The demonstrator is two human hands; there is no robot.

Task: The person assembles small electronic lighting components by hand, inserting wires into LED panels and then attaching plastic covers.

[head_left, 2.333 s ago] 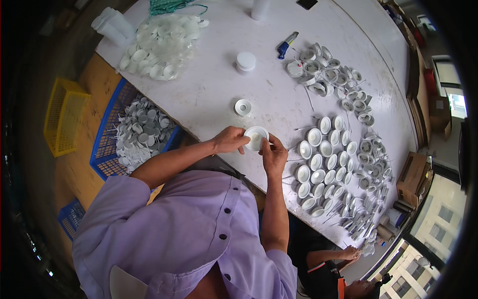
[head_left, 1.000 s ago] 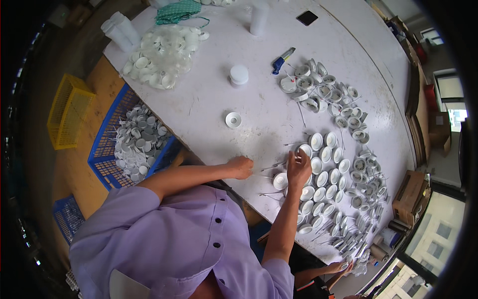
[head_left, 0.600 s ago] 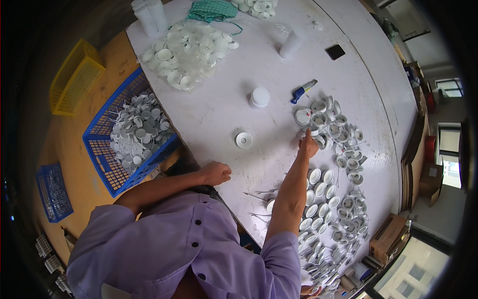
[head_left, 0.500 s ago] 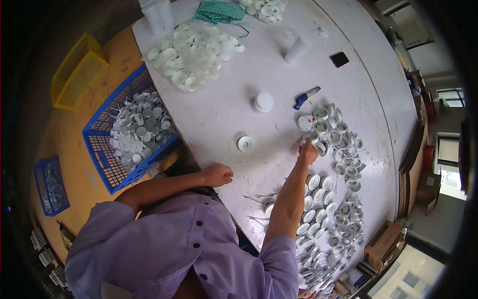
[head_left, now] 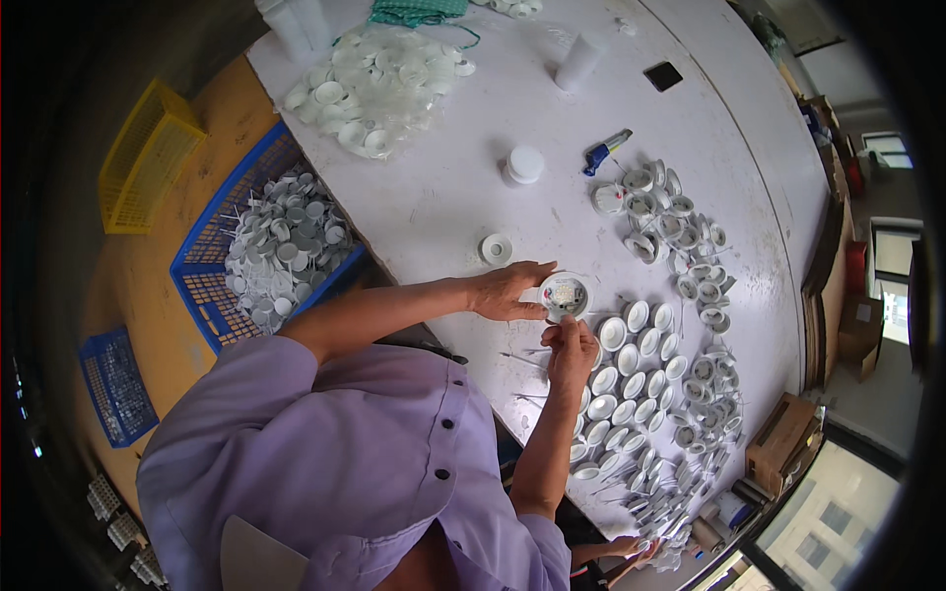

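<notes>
Over the table's near edge I hold a round white lamp housing [head_left: 565, 295], its open side up, showing a pale yellowish disc and small parts inside. My left hand [head_left: 507, 291] grips its left rim, thumb and fingers apart around the edge. My right hand [head_left: 572, 353] has its fingers closed at the housing's lower rim. Just beyond my left hand lies a white ring-shaped cap [head_left: 496, 249]. To the right of my right hand, rows of white oval-looking lamp covers [head_left: 628, 361] lie on the table. Farther right, several open lamp housings with wires [head_left: 680, 231] form a loose pile.
A blue utility knife [head_left: 603, 156], white round stack [head_left: 524, 164], white cylinder [head_left: 579, 65] and black flat device [head_left: 663, 76] sit farther back. A plastic bag of white caps [head_left: 379, 89] lies far left. A blue basket [head_left: 197, 300] holds grey-white parts. Another person's hands [head_left: 626, 546] work at lower right.
My right hand has come back from the housing pile toward me with a lamp housing. My left hand has moved right and now grips it too.
</notes>
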